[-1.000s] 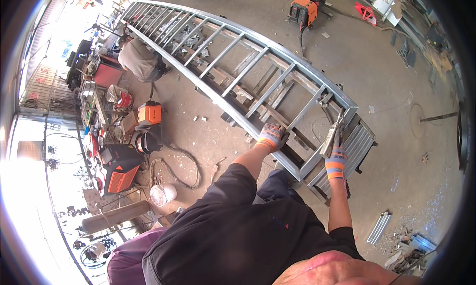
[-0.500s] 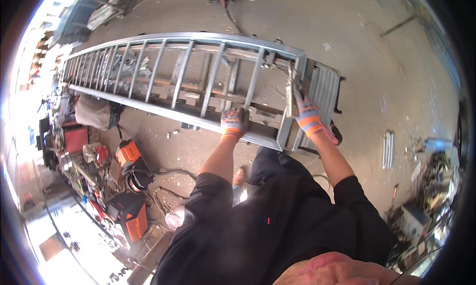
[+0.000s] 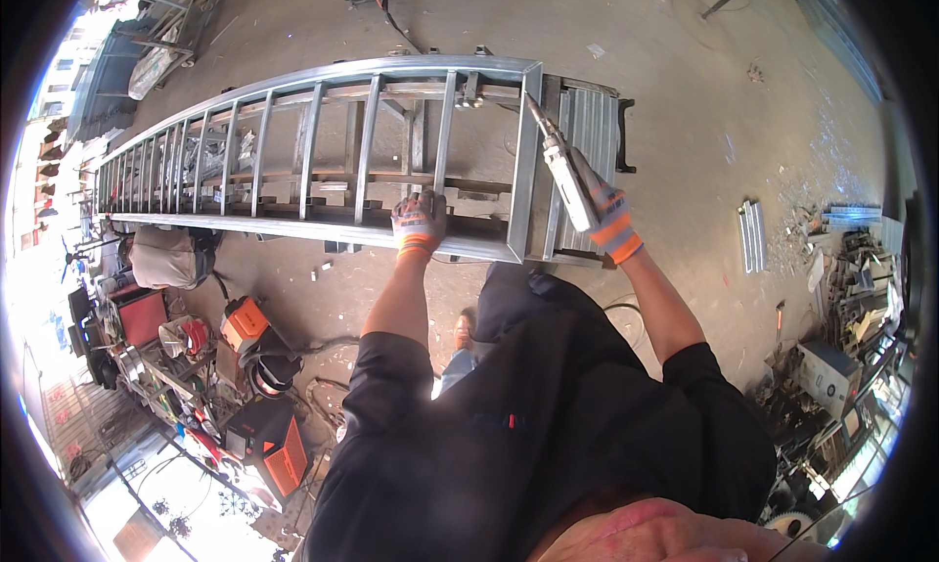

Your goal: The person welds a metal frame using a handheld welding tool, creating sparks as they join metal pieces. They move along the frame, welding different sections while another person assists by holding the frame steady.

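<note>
A long galvanized metal frame with rungs like a ladder [image 3: 520, 161] lies across the work area, its end bar toward my right. My left hand [image 3: 419, 222], in a grey and orange glove, is closed on its near rail beside the foot of a rung. In my gloved right hand [image 3: 608, 215] is a white welding gun [image 3: 572, 185] with a slim tapered metal nozzle. The fingers wrap around the gun's body, partly hidden behind it. Its nozzle tip points away from me, by the far corner of the end bar; whether it touches cannot be told.
Ribbed metal panels [image 3: 587, 122] sit just right of the frame. Orange and black machines [image 3: 269, 445] with cables crowd the lower left. Metal strips [image 3: 752, 237] lie on the floor at right, near a pile of scrap and boxes [image 3: 829, 378].
My right hand has turned the welding gun, so its white body shows and the nozzle slants up-left. My left hand has stayed on the near rail. The whole view has shifted.
</note>
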Tool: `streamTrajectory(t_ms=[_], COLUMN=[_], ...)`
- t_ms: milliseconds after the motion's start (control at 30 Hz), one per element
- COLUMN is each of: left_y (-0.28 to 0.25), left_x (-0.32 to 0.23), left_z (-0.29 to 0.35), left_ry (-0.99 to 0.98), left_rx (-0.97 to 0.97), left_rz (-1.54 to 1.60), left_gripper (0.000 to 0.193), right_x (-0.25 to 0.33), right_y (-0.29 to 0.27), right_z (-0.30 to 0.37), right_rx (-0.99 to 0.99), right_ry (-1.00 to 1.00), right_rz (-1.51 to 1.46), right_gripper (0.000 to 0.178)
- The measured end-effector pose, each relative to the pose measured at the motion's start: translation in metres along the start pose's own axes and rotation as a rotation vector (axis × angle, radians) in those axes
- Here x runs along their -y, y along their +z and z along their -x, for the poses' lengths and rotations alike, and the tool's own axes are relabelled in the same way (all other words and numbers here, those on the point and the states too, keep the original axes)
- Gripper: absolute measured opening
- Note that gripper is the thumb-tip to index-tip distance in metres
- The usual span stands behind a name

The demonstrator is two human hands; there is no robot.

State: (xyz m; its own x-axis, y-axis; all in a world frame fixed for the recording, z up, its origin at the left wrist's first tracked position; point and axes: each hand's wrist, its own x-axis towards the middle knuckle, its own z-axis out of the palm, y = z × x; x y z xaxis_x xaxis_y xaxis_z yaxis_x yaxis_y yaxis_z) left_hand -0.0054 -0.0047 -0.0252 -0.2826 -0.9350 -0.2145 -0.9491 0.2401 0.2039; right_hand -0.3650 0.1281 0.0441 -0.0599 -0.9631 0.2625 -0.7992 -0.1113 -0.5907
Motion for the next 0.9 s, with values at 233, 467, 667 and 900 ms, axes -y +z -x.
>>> streamTrajectory(t_ms=[233,467,667,900], left_y=[0.000,-0.021,-0.075,-0.117], left_x=[-0.003,-0.165,-0.284,-0.292], left_z=[0.001,0.030,0.069,0.094], left_ry=[-0.051,0.299,0.250,0.185], left_rx=[-0.237,-0.056,0.452,0.522], left_rz=[0.101,1.348,1.837,1.523], left_gripper=[0.056,0.047,0.052,0.049], right_x=[0.014,0.044,0.073,0.080], right_y=[-0.052,-0.086,-0.100,-0.091], right_z=[0.064,0.118,0.134,0.162], right_rx=[-0.016,0.013,-0.077,-0.136], right_ry=[0.039,0.220,0.099,0.103], right_rz=[-0.063,-0.293,-0.269,-0.149], right_gripper=[0.067,0.073,0.081,0.087])
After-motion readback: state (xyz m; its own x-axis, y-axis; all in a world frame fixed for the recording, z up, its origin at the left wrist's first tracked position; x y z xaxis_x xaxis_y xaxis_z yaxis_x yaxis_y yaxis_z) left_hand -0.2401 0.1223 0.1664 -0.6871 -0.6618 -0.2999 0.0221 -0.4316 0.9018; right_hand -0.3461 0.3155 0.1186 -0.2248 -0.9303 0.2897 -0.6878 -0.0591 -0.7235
